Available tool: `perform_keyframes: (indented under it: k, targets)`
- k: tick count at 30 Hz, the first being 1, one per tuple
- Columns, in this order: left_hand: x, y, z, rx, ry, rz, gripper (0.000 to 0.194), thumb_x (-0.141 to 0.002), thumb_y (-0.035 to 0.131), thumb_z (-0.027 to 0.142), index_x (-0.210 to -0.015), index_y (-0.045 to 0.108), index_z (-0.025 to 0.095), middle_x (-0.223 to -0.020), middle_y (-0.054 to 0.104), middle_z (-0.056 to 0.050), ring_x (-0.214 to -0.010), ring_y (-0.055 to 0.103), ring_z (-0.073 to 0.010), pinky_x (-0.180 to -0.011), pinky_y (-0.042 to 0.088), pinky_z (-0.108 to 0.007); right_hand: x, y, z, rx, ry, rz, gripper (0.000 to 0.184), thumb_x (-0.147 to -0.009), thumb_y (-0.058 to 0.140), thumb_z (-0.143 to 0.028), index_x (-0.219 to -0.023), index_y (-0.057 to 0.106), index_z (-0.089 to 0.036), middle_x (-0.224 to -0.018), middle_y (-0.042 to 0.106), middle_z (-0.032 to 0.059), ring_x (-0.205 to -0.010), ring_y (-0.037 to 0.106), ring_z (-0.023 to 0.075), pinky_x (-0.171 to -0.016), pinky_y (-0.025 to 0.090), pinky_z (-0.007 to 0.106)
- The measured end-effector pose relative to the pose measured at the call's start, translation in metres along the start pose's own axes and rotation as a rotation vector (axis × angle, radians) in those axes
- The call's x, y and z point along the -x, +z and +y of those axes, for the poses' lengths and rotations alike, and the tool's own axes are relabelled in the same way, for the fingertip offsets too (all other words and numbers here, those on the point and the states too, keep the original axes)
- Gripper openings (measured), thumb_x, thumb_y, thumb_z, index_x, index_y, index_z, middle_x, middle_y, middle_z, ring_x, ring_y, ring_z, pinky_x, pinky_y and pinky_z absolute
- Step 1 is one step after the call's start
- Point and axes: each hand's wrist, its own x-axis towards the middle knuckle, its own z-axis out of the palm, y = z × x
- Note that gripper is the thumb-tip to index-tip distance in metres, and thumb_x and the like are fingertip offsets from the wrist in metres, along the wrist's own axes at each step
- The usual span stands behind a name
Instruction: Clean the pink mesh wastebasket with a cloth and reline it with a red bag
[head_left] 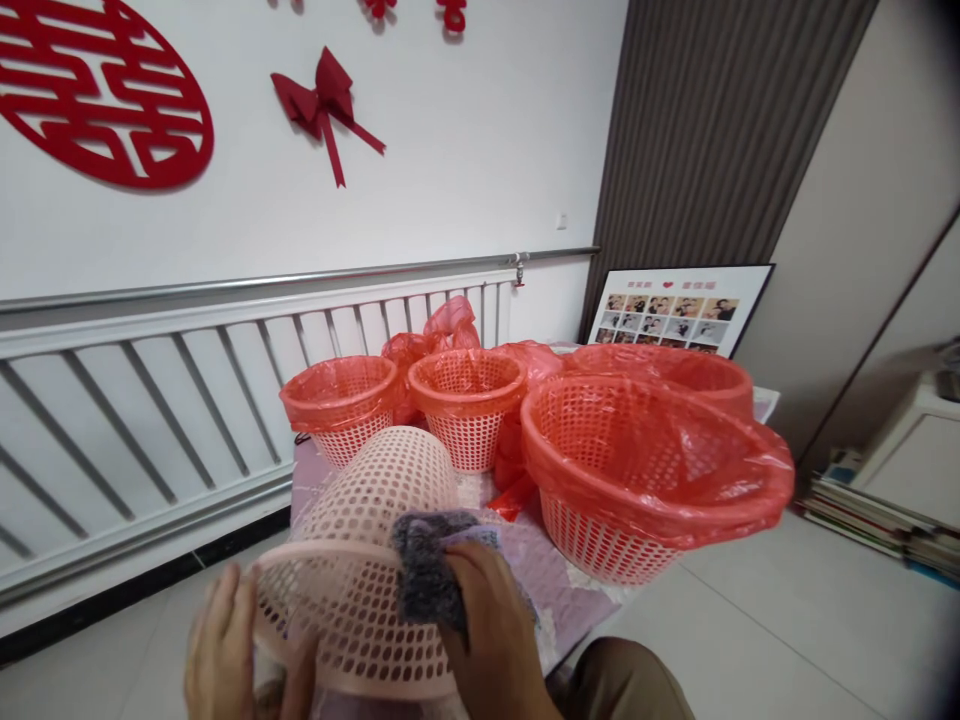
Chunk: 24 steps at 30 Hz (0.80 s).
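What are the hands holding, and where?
Left hand grips the pink perforated plastic basket by its rim; right hand presses a grey cloth onto it.

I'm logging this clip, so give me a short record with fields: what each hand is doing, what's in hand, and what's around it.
left hand: grips the rim of the pink basket
right hand: presses a grey cloth on the basket's side
pink basket: perforated, unlined, tipped on its side
lined baskets: four, with red bags, upright on the table
behind: white radiator, framed photo collage
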Motion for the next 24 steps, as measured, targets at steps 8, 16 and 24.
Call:
perform_keyframes:
  k: [8, 16, 24]
  targets:
    - [-0.054, 0.014, 0.015, -0.131, 0.239, 0.012, 0.034, -0.095, 0.050, 0.026, -0.128, 0.053, 0.023, -0.131, 0.063, -0.017, -0.131, 0.051, -0.0405, -0.108, 0.037, -0.067, 0.005, 0.026, -0.017, -0.034, -0.085, -0.043, 0.055, -0.078, 0.057, -0.012, -0.133, 0.054, -0.017, -0.120, 0.070, 0.0133, -0.110, 0.067, 0.0279, -0.095, 0.058, 0.041]
    - [-0.059, 0.017, 0.004, -0.124, 0.192, 0.043, 0.028, -0.096, 0.047, 0.030, -0.118, 0.057, 0.016, -0.127, 0.064, -0.020, -0.126, 0.052, -0.0406, -0.108, 0.038, -0.067, 0.075, 0.042, 0.023, -0.184, 0.148, -0.090, 0.046, -0.082, 0.069, -0.023, -0.127, 0.060, -0.023, -0.124, 0.070, 0.0114, -0.112, 0.070, 0.0284, -0.090, 0.062, 0.038]
    - [-0.068, 0.035, -0.009, -0.017, 0.147, 0.025, 0.029, -0.095, 0.048, 0.030, -0.119, 0.056, 0.017, -0.130, 0.061, -0.019, -0.131, 0.050, -0.0375, -0.113, 0.037, -0.064, 0.101, 0.047, 0.009, -0.270, 0.537, -0.220, 0.042, -0.080, 0.072, -0.041, -0.118, 0.069, -0.024, -0.109, 0.075, 0.0091, -0.098, 0.074, 0.0295, -0.084, 0.061, 0.036]
